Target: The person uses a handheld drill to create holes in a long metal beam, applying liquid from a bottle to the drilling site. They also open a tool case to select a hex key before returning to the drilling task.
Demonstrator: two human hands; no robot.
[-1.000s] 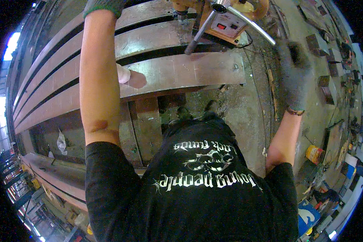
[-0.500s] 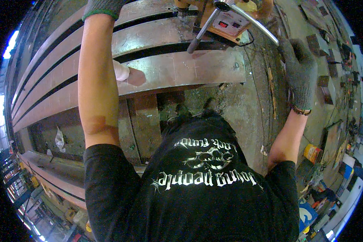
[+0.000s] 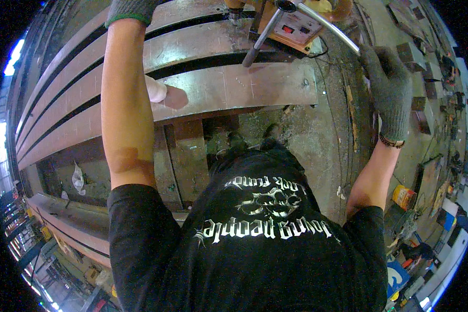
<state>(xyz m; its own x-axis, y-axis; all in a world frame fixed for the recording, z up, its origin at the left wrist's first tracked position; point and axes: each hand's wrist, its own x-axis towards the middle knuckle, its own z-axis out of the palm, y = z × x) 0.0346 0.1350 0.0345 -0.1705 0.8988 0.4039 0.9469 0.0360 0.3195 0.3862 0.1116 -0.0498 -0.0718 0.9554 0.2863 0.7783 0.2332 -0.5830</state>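
Note:
My right hand (image 3: pixel 389 86), in a grey knitted glove, is closed around the end of a chrome lever (image 3: pixel 327 26). This lever comes off the hub of an orange drilling machine (image 3: pixel 291 28) with a switch panel on its side. A second lever (image 3: pixel 260 44) with a dark grip points down toward me from the same hub. At the top left my left hand (image 3: pixel 132 10) wears a grey glove with a green cuff; the picture's edge cuts off its fingers. Beneath the machine and my left arm lies a long slotted steel workpiece (image 3: pixel 229 88).
A white cylindrical object (image 3: pixel 156 90) lies on the steel beside my left forearm. Steel blocks (image 3: pixel 411 56) stand on the floor at the right, with a yellow-and-red bucket (image 3: pixel 403 197) nearer me. A cable (image 3: pixel 322 52) runs behind the machine.
My right hand and wrist have shifted slightly to the right, still on the lever. The machine and my left arm look almost the same.

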